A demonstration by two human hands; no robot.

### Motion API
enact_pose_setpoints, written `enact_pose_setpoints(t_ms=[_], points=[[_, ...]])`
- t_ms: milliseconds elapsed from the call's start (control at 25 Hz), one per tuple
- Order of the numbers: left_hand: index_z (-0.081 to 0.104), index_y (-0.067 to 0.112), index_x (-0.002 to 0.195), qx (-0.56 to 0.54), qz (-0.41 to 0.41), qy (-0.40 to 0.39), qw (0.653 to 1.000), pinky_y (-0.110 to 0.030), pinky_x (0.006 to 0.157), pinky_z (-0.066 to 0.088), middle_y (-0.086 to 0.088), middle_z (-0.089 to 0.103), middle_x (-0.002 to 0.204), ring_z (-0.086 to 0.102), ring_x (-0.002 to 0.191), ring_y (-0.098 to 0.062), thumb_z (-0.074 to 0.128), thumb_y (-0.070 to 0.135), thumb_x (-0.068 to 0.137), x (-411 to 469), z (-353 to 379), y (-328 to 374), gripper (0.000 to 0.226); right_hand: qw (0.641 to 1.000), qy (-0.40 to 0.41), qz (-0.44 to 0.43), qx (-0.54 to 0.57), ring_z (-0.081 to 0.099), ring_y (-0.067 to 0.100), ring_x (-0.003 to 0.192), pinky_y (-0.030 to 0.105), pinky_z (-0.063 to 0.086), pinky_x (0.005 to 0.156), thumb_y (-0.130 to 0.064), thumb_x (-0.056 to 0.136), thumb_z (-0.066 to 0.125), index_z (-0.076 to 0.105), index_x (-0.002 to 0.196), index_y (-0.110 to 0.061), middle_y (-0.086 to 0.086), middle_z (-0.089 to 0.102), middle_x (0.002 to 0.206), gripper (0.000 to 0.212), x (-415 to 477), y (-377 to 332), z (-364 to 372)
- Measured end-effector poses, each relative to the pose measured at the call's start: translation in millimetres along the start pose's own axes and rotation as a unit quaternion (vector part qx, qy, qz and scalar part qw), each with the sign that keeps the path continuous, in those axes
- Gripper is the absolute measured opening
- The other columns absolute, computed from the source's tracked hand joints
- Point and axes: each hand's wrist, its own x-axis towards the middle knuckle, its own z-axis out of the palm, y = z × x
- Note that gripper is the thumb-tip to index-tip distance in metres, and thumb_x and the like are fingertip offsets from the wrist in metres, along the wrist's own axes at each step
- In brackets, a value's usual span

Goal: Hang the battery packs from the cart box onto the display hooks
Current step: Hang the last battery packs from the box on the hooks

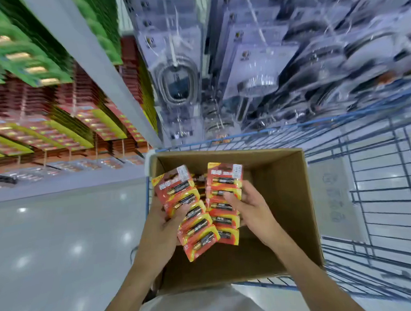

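An open cardboard box (286, 198) sits in a blue wire cart (382, 192). Over the box, my left hand (159, 228) grips a fanned stack of red-and-yellow battery packs (191, 214), thumb across their fronts. Beside it, my right hand (248, 208) holds a second stack of battery packs (225, 197), thumb pressed on the front and fingers curled behind. More packs (199, 179) show in the box between the two stacks. The display hooks (77, 129) at the left carry rows of red, yellow and green packs, blurred.
A grey shelf upright (92, 56) divides the battery display from a section of clear-bagged cable goods (254, 68) straight ahead. Glossy pale floor (49, 249) spreads to the left of the cart. The cart's wire sides rise to the right.
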Motion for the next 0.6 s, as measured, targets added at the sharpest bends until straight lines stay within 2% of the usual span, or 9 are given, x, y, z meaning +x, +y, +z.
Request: enact_pose_setpoints(t_ms=[80,200,280,400,480,600], points=[[0.059,0.027,0.130,-0.042,0.032,-0.022,0.998,-0.033,0.073,0.065,0.004,0.078,0.111,0.077,0.098,-0.020,0.061,0.019,0.100,-16.9,-19.6,30.9,0.031,0.999,0.027,-0.028,0.032,0.073,0.027,0.108,0.037,0.063,0.085,-0.017,0.100,0.060,0.053,0.131,-0.013,0.009,0.072,0.122,0.032,-26.7,-31.1,22.0],[0.069,0.021,0.117,-0.089,0.063,-0.028,0.994,-0.023,0.062,0.060,0.000,0.081,0.099,0.079,0.085,-0.020,0.061,0.021,0.100,-44.3,-66.1,64.6,0.019,0.995,0.055,-0.065,0.048,0.073,0.028,0.108,0.043,0.061,0.091,-0.021,0.100,0.060,0.054,0.131,-0.015,0.010,0.073,0.121,0.032,-55.5,-70.0,63.6],[0.072,0.023,0.115,-0.124,0.076,-0.022,0.989,-0.029,0.068,0.062,-0.003,0.081,0.100,0.079,0.087,-0.023,0.061,0.029,0.098,-60.9,-109.2,76.4,0.021,0.993,0.059,-0.087,0.063,0.073,0.030,0.107,0.046,0.060,0.091,-0.024,0.099,0.060,0.059,0.130,-0.017,0.010,0.074,0.119,0.031,-67.9,-91.6,100.2],[0.072,0.019,0.119,-0.194,0.081,0.002,0.978,-0.043,0.083,0.061,-0.010,0.079,0.110,0.078,0.095,-0.030,0.062,0.034,0.095,-74.5,-180.7,75.1,0.029,0.989,0.039,-0.107,0.090,0.074,0.032,0.102,0.044,0.061,0.082,-0.026,0.098,0.061,0.063,0.129,-0.018,0.012,0.075,0.117,0.032,-74.0,-111.5,166.6],[0.070,0.016,0.122,-0.226,0.092,0.022,0.970,-0.044,0.079,0.063,-0.013,0.078,0.111,0.077,0.095,-0.032,0.060,0.035,0.097,-85.4,-231.9,72.3,0.032,0.988,0.024,-0.121,0.093,0.075,0.033,0.099,0.043,0.061,0.078,-0.025,0.098,0.062,0.063,0.130,-0.018,0.013,0.075,0.117,0.033,-73.4,-119.4,218.1],[0.067,0.019,0.125,-0.243,0.127,0.037,0.961,-0.047,0.079,0.064,-0.014,0.077,0.114,0.076,0.097,-0.035,0.061,0.037,0.096,-102.8,-305.7,64.5,0.035,0.986,0.001,-0.150,0.076,0.073,0.038,0.101,0.052,0.059,0.087,-0.029,0.093,0.066,0.065,0.128,-0.018,0.016,0.074,0.118,0.036,-73.6,-124.1,294.9]])
